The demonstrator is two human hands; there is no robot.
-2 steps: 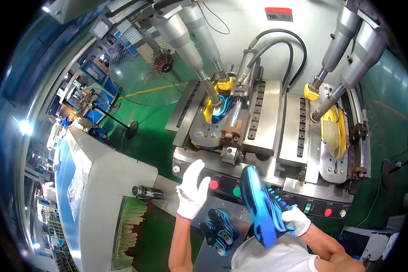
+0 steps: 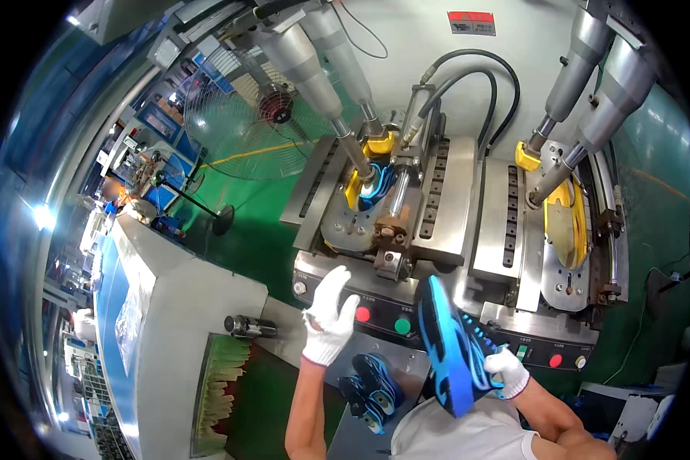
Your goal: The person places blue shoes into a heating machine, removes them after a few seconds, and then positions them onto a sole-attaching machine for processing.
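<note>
A blue and black sports shoe (image 2: 450, 349) is held up in front of the press, its sole turned toward the left. My right hand (image 2: 507, 371), in a white glove, grips it by the heel opening. My left hand (image 2: 331, 318), also gloved in white, is raised with thumb and fingers apart and holds nothing; it is near the red button (image 2: 363, 314). Below it, a pair of black and blue shoes (image 2: 370, 387) lies on a metal shelf (image 2: 343, 438). Another blue shoe (image 2: 379, 186) sits clamped in the press's left station.
The two-station press (image 2: 452, 215) fills the far side, with metal rams (image 2: 299, 65) overhead. Its right station holds a yellow pad (image 2: 564, 230). A green button (image 2: 402, 326) sits on the front panel. A fan (image 2: 276, 103) stands far left; a grey conveyor housing (image 2: 188, 307) is at left.
The shoe in my right hand has shifted slightly to the right. My left hand has moved a little up and to the right, still spread.
</note>
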